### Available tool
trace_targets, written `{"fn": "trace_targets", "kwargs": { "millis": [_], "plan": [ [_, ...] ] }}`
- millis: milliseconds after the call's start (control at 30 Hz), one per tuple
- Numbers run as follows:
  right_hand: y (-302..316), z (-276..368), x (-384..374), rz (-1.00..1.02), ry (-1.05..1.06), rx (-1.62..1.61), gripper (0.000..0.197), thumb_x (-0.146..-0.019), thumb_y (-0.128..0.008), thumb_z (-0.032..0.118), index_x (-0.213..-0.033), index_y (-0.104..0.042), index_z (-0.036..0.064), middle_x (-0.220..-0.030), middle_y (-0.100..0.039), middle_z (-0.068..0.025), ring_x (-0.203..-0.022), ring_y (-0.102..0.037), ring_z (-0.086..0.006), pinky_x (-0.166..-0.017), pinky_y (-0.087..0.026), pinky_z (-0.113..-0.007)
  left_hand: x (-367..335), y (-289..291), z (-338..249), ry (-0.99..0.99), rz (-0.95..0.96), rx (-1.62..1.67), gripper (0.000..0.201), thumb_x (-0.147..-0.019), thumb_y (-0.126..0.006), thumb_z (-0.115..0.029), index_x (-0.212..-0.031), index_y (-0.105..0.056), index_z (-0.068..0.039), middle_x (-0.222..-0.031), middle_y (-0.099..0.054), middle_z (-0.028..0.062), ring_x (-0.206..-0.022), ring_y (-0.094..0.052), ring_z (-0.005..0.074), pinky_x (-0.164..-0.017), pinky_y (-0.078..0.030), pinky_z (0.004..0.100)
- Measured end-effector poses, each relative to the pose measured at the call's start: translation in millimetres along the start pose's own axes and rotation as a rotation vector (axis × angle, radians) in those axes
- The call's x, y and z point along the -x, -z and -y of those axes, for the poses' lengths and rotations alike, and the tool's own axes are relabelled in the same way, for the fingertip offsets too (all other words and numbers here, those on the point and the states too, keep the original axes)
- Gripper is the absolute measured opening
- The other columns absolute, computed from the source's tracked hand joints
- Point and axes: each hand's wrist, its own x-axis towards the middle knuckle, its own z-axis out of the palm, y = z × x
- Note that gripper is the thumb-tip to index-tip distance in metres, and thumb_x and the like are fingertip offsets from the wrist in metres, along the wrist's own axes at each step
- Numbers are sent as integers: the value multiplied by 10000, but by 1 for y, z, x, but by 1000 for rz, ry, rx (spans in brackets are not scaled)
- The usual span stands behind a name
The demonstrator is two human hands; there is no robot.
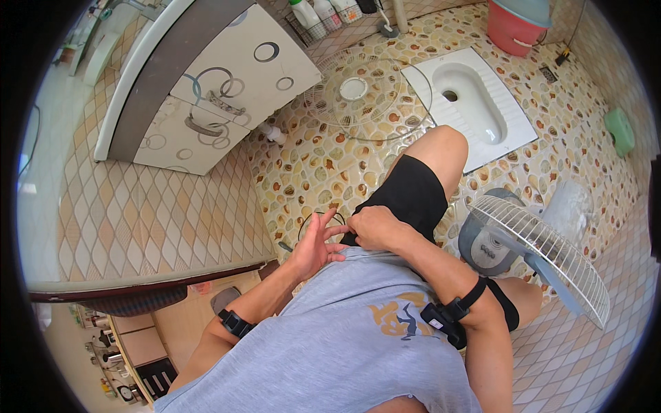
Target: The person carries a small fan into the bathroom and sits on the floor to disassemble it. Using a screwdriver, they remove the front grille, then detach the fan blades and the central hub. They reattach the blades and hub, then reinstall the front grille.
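My left hand [317, 246] is raised in front of my grey shirt [330, 303], its fingers spread and nothing visible in them. Just right of it, my right hand [372, 228] is closed, knuckles up, against my black shorts [406, 196]. Whatever its fingers may grip is hidden. Past the left hand, a thin dark loop [303, 221] shows low against the floor; its kind is unclear. To my right stands a fan with a grey base [482, 241] and a white wire rear grille [551, 241]. A round wire fan cover [337, 113] lies flat on the floor ahead.
A white squat toilet [513, 117] is set into the pebble-patterned floor [296, 175]. A pale cabinet [241, 69] stands at the far left. At the far right are a red bucket [509, 31] and a green plastic object [620, 131]. A whitish bag [571, 205] sits behind the fan.
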Motion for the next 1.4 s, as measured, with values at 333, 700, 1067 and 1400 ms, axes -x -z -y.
{"fn": "trace_targets", "kwargs": {
  "millis": [333, 700, 1067, 1400],
  "plan": [
    [8, -23, -9, -340, -152, -529, 133, -754, -676, 124, -830, -713, 21, -865, -716, -215, -852, -694, -391, -795, -551, -474, 7, -1, 6, -28, 17, -115, 863, -987, -284, -745, -1635, -8, -246, -1533, -372, 176, -921, -602, 143, -842, -530, 319],
    [21, -27, -11, -157, -383, -946, 91, -823, -717, 58, -818, -654, -7, -667, -675, -123, -545, -688, -178, -464, -557, -319, -11, -10, -12, -176, -53, -248, 863, -1009, -278, -713, -1629, -57, -153, -1375, -530, 146, -1121, -593, 209, -881, -487, 348],
    [23, -30, -9, -83, -395, -1078, 60, -851, -673, 20, -845, -654, -36, -743, -694, -126, -601, -717, -193, -495, -586, -317, -11, -18, -18, 55, 48, -86, 755, -1019, -323, -647, -1577, -293, -139, -1430, -553, 104, -1224, -504, 187, -927, -412, 318],
    [24, -30, -16, -200, -310, -700, 183, -773, -699, 119, -839, -727, -49, -826, -722, -216, -656, -724, -305, -629, -599, -402, -20, -20, -6, 18, 150, -152, 615, -1014, -383, -476, -1380, -595, -29, -1441, -579, 86, -1189, -517, 177, -966, -387, 348]
  ]
}}
